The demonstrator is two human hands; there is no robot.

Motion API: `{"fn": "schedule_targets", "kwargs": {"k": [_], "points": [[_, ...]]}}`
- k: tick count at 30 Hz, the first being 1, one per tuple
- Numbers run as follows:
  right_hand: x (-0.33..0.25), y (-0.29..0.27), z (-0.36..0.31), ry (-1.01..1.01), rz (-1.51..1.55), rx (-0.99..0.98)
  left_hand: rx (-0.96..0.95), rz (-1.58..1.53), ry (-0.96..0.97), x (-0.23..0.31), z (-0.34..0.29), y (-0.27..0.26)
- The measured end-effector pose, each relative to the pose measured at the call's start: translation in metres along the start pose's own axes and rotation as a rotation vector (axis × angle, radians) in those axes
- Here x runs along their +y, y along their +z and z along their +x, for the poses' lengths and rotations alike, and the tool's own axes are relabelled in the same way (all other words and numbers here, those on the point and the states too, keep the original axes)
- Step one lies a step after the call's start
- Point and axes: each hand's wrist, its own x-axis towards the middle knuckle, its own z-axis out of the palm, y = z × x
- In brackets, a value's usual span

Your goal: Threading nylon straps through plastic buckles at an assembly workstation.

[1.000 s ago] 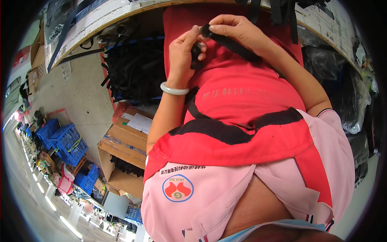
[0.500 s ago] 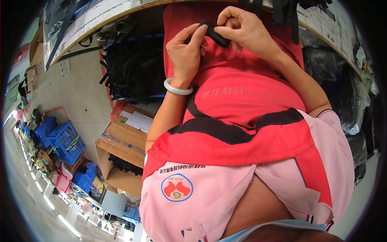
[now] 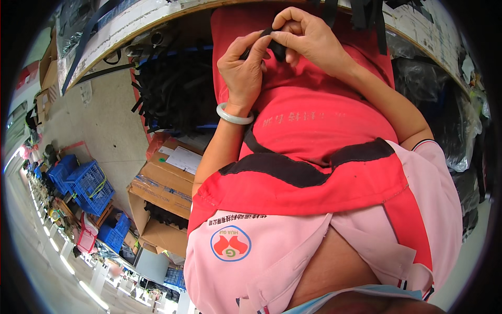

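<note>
A small piece of black strap or webbing (image 3: pixel 278 51) is pinched between both hands over the red apron (image 3: pixel 308 112). My left hand (image 3: pixel 241 67), below a pale bangle (image 3: pixel 234 114) on the wrist, grips it between thumb and fingers. From the other side my right hand (image 3: pixel 309 41) pinches its upper end, thumb and forefinger close to the left fingertips. The fingers cover much of the piece, so its full shape cannot be made out.
Ahead runs a worn worktable edge (image 3: pixel 157 20), with black straps (image 3: pixel 370 21) hanging over it at the right. A heap of black strips (image 3: pixel 172 89) lies left of my lap. An open carton (image 3: pixel 162 178) and blue crates (image 3: pixel 89 186) stand further left. Plastic bags (image 3: pixel 444 115) are at the right.
My right hand has moved left toward my left hand, and its fingertips now meet the left ones on the black piece. Less of the piece shows between them.
</note>
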Motion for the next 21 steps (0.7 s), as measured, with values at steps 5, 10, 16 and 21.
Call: {"fn": "schedule_targets", "kwargs": {"k": [5, 10, 16, 21], "points": [[0.016, -0.023, 0.013, 0.261, 0.127, -0.197, -0.096, -0.086, -0.075, -0.005, 0.000, -0.009], [0.030, -0.023, 0.020, 0.225, 0.087, -0.278, -0.122, -0.106, -0.279, 0.019, -0.007, -0.020], [0.006, -0.033, 0.039, 0.080, 0.034, -0.044, 0.055, 0.194, -0.289, 0.082, -0.031, -0.125], [0.020, -0.008, 0.027, 0.006, -0.189, -0.244, 0.546, 0.204, -0.135, 0.081, -0.045, -0.185]]}}
